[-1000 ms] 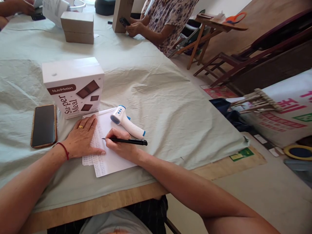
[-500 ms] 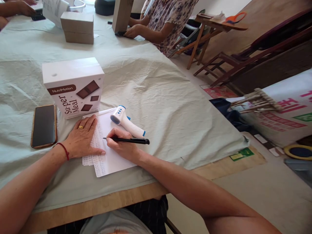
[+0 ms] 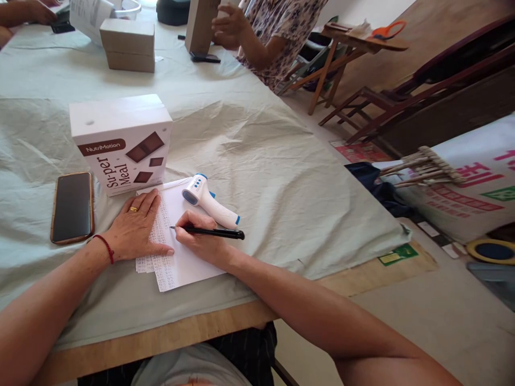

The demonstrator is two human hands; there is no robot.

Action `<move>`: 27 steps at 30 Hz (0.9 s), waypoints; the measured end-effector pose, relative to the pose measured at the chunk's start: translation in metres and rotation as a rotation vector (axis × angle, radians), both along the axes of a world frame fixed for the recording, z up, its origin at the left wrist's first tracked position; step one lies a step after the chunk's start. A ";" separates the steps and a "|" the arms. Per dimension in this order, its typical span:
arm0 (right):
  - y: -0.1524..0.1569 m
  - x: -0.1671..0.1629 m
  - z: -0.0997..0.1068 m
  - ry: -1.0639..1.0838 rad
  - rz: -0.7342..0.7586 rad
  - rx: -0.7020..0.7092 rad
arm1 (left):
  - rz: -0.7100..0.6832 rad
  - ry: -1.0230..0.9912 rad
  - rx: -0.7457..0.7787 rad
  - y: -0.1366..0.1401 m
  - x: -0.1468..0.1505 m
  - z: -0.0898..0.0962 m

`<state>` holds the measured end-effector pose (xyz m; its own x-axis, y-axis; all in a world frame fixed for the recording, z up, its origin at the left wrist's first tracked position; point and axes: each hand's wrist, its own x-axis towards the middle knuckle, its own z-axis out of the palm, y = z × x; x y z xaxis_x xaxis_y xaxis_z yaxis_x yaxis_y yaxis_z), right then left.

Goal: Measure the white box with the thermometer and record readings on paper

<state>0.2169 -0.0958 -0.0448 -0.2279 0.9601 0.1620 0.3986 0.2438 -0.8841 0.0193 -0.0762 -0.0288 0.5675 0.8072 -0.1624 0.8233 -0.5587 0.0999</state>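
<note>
A black pen (image 3: 221, 232) is pinched in my right hand (image 3: 201, 238), its tip touching the white paper (image 3: 189, 273). Rows of small handwriting run down the paper's left side. My left hand (image 3: 134, 228) lies flat over that edge, fingers stretched and thumb apart, covering part of the writing. More sheets show underneath. Just beyond my right hand, a white and blue infrared thermometer (image 3: 211, 203) rests on the paper. Behind my left hand stands a white NutriMotion box (image 3: 120, 118). To the left lies a phone (image 3: 72, 208) with a dark screen.
A pale cloth (image 3: 249, 145) covers the table. Farther back stand a brown carton (image 3: 127, 48) and a tall box (image 3: 200, 27), with a dark phone (image 3: 205, 58) by its base. Another person's raised hands (image 3: 231, 24) are beside it. A wooden chair (image 3: 370, 107) stands right.
The person across has lifted their hands off the dark phone by the tall box. My pen's rear end has shifted slightly left; my left hand stays in place.
</note>
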 end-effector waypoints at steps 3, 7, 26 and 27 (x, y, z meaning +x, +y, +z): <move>0.000 0.000 -0.001 0.008 0.015 0.012 | -0.004 0.008 -0.002 0.000 0.000 0.000; -0.001 0.000 -0.001 -0.001 0.016 -0.007 | -0.009 0.005 0.012 0.000 -0.001 0.000; 0.000 0.001 0.000 -0.090 0.009 0.020 | -0.021 -0.044 0.026 0.001 -0.004 -0.007; 0.000 0.001 0.000 -0.086 0.012 0.026 | -0.016 -0.035 0.020 0.001 -0.004 -0.006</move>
<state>0.2182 -0.0954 -0.0452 -0.2535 0.9530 0.1658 0.4694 0.2711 -0.8403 0.0156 -0.0747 -0.0349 0.5858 0.8006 -0.1260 0.8102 -0.5743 0.1173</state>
